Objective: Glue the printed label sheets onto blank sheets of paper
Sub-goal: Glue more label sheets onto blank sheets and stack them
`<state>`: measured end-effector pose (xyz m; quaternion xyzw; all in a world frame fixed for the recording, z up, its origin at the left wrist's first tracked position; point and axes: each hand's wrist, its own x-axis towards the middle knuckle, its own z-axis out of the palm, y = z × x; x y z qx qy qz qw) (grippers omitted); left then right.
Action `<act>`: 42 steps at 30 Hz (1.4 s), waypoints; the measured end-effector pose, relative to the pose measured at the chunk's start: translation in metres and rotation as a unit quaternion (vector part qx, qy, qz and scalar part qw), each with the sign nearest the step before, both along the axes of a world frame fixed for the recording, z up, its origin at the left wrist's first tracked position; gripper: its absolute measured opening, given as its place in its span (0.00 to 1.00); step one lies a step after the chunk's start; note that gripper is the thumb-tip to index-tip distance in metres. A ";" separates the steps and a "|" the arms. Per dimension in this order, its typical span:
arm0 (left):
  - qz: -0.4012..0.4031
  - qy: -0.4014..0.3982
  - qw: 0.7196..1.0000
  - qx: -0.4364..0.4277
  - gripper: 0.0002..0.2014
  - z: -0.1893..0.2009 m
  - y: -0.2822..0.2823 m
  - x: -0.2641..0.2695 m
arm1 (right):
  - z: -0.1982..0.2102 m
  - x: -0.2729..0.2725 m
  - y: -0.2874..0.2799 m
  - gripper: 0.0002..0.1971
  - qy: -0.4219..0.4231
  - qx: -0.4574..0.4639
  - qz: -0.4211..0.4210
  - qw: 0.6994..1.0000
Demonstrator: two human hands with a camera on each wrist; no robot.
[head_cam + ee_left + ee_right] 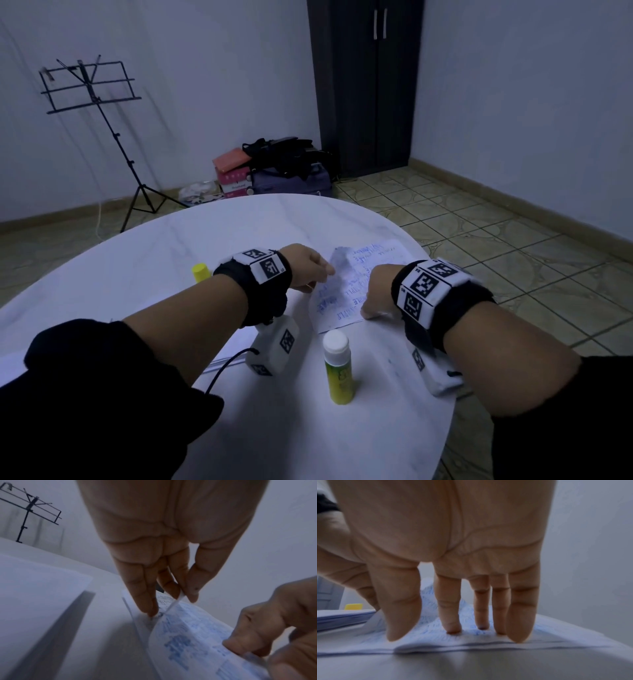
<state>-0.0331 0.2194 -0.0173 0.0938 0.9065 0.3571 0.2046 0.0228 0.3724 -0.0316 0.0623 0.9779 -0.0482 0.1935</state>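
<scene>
Laying a printed label sheet [346,287] down onto paper is the step in hand, by my reading: the sheet sits near the bench's [144,260] right edge, part flat and part lifted in a curl. Starting at the left, a yellow cap [200,272] stands toward the bench's far left side, and a stack of sheets [342,616] lies left of the work. The left hand [306,267] comes next, its grip pinching the raised left edge of the label sheet between thumb and fingers [173,588]. At the near edge of that sheet a glue stick [338,366] stands upright with its white cap on; how much glue is left inside cannot be told. To the right, the right hand [378,291] has its grip spread, fingertips [518,632] pressing the sheet down. The next move likely calls for lowering the lifted edge slowly and smoothing outward, so no crease gets trapped.
</scene>
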 end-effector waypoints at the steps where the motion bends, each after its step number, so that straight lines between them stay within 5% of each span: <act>1: -0.005 -0.006 1.000 0.003 0.10 -0.001 0.000 0.001 | 0.001 0.001 -0.001 0.20 0.006 -0.008 -0.001 1.000; 5: -0.019 -0.055 0.998 -0.013 0.10 -0.006 -0.005 0.006 | -0.002 0.003 -0.002 0.13 0.029 0.002 -0.010 1.000; 10: 0.021 -0.089 0.989 0.119 0.03 -0.004 -0.011 0.009 | 0.002 0.006 -0.005 0.13 0.028 -0.015 -0.011 0.999; 14: 0.004 -0.137 0.985 0.103 0.13 -0.011 -0.007 0.015 | 0.007 0.005 -0.007 0.14 0.014 0.001 -0.021 1.000; 21: 0.092 -0.226 0.956 0.165 0.05 -0.017 -0.013 0.003 | 0.008 0.006 -0.011 0.43 -0.005 0.041 0.023 0.999; 31: 0.086 -0.237 0.958 0.138 0.01 -0.011 -0.014 0.003 | 0.027 0.018 -0.019 0.29 0.007 0.021 0.078 0.997; 42: 0.125 -0.263 0.927 0.236 0.03 -0.023 -0.016 0.001 | 0.028 0.024 -0.009 0.06 0.062 0.069 0.061 0.994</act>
